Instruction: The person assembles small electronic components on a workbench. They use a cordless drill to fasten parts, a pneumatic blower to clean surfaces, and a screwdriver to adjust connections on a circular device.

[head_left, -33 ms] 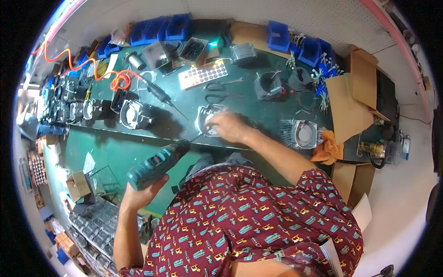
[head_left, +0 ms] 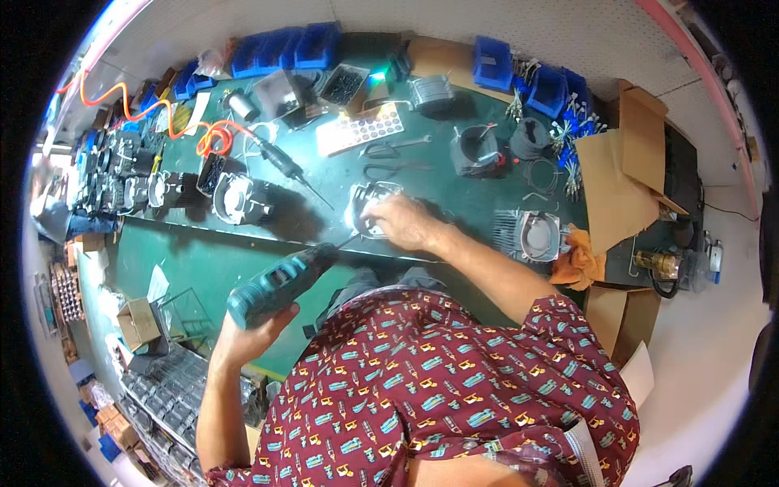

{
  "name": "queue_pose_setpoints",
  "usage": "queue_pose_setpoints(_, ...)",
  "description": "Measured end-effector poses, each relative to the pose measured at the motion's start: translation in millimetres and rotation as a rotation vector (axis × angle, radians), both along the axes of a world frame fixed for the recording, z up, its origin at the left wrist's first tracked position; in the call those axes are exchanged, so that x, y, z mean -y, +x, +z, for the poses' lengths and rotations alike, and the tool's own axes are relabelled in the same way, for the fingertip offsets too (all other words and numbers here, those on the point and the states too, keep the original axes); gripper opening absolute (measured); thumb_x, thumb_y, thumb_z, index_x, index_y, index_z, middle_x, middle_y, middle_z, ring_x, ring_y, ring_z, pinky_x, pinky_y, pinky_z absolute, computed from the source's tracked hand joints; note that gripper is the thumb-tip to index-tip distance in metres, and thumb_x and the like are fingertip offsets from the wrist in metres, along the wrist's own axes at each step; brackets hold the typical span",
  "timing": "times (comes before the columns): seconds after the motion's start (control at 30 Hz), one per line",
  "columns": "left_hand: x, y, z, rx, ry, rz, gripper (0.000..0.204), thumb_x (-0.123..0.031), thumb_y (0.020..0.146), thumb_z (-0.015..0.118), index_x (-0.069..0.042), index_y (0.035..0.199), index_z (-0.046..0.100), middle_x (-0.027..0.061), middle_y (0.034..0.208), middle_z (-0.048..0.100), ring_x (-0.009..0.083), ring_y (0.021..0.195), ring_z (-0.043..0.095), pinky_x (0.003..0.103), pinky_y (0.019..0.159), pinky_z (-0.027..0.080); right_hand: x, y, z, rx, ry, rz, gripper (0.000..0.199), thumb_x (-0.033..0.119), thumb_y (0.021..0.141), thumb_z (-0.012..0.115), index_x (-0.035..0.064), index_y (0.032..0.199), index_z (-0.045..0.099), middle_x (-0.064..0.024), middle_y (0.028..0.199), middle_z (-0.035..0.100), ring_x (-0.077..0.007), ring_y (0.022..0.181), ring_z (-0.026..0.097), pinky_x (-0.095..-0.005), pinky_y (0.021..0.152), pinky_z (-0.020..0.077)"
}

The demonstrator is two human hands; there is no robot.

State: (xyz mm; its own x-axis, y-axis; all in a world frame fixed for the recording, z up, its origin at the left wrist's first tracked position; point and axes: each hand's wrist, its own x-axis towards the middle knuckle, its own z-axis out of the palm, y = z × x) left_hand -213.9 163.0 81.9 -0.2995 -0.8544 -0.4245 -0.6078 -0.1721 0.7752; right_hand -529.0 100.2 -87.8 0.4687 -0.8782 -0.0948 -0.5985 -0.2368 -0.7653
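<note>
Green workbench [head_left: 458, 193], left hand [head_left: 253, 334] around drill [head_left: 280, 282], right [head_left: 399, 223] outstretched

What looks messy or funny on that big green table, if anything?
The orange cloth looks odd: it lies crumpled instead of folded, at the front edge of the table, beside a finned metal part. Around the drill in the left hand and the metal housing at the right hand, I see nothing spilled or broken.

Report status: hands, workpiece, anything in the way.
Left hand gripping teal power drill, bit angled toward metal housing. Right hand on housing, partly covering it. Power screwdriver lying close, left of housing.
</note>
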Motion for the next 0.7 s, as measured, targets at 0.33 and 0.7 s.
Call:
queue_pose_setpoints(0.33, 23, -21, 2, 0.072, 0.017, -0.124, 0.027, -0.016, 0.084, 0.077, -0.003, 0.107, 0.071, 0.0105, 0.084, 0.074, 0.0133, 0.073, 0.066, 0.031, 0.072, 0.054, -3, 3, 0, -0.137, -0.042, 0.176, 0.038, 0.001, 0.083, 0.052, 0.0079, 0.118, 0.066, -0.0207, 0.111, 0.067, -0.0384, 0.108, 0.063, -0.0485, 0.093, 0.0492)
queue_pose_setpoints(0.7, 47, -67, 35, 0.514, -0.083, -0.454, 0.031, -0.031, 0.082, 0.069, -0.01, 0.105, 0.069, 0.019, 0.093, 0.072, 0.0405, 0.092, 0.068, 0.046, 0.079, 0.056, 12, -8, -30, -0.135, -0.329, -0.387, 0.041, 0.015, 0.086, 0.062, 0.0035, 0.125, 0.065, -0.0197, 0.128, 0.064, -0.0326, 0.123, 0.057, -0.0441, 0.103, 0.0452)
